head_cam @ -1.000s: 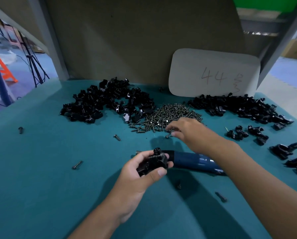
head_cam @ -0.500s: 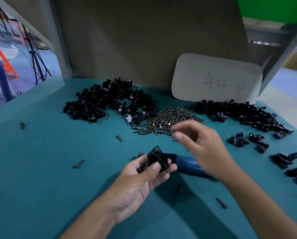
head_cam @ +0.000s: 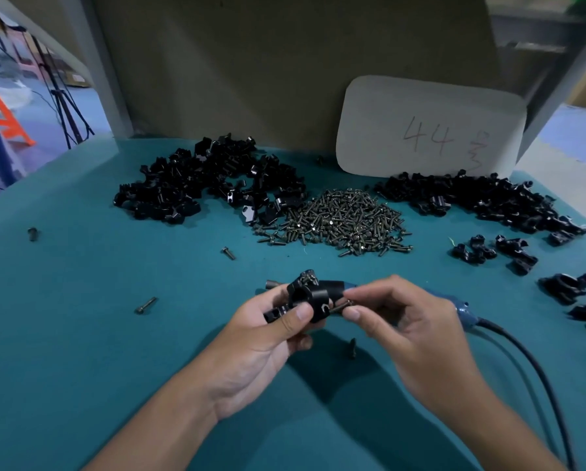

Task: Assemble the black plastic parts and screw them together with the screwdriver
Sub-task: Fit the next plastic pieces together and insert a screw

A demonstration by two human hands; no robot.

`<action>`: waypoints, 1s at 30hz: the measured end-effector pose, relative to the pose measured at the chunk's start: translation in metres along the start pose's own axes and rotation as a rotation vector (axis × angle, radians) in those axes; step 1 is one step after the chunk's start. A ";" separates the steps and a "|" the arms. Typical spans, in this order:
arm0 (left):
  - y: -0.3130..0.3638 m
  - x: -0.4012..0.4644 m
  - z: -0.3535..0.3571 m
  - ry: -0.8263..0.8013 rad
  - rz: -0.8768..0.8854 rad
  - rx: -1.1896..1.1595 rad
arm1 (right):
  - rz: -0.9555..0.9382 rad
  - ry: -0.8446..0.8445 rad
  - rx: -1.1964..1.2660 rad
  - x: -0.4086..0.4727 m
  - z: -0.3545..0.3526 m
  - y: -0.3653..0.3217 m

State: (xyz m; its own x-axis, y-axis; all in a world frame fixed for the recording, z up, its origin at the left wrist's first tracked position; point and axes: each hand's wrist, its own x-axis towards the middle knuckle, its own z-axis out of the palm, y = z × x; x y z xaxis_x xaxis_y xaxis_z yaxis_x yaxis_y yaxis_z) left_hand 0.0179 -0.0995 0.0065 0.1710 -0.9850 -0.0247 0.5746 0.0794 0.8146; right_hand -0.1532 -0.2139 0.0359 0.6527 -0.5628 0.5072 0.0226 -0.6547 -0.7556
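Observation:
My left hand (head_cam: 268,338) grips a black plastic assembly (head_cam: 307,297) above the teal table. A screw (head_cam: 341,305) is pinched between thumb and fingers of my right hand (head_cam: 403,331), its tip at the assembly's right side. The blue electric screwdriver (head_cam: 461,309) lies on the table behind both hands, mostly hidden, its black cable (head_cam: 529,355) running off to the lower right. A heap of screws (head_cam: 346,219) sits behind the hands.
Black part piles lie at back left (head_cam: 210,181) and back right (head_cam: 471,198), with assembled pieces (head_cam: 570,287) at the right edge. Loose screws (head_cam: 145,305) dot the teal table (head_cam: 81,334). A white card marked 44 (head_cam: 427,127) leans on the back board.
My right hand left the screw heap and came back to the assembly with a screw pinched in it. The left hand has turned the assembly slightly.

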 end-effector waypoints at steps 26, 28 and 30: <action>-0.007 -0.004 0.006 0.015 -0.020 0.175 | -0.199 -0.267 -0.569 -0.002 0.000 0.003; -0.006 -0.004 0.006 0.004 -0.022 0.183 | -0.194 -0.280 -0.607 -0.003 0.002 0.003; -0.006 -0.004 0.007 -0.004 -0.029 0.179 | -0.191 -0.293 -0.644 -0.005 0.002 0.002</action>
State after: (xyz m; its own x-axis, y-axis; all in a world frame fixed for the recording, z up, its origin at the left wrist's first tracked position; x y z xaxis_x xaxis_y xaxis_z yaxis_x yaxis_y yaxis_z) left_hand 0.0080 -0.0969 0.0052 0.1531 -0.9870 -0.0479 0.4273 0.0225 0.9038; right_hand -0.1549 -0.2118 0.0310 0.8594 -0.3108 0.4060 -0.2350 -0.9453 -0.2262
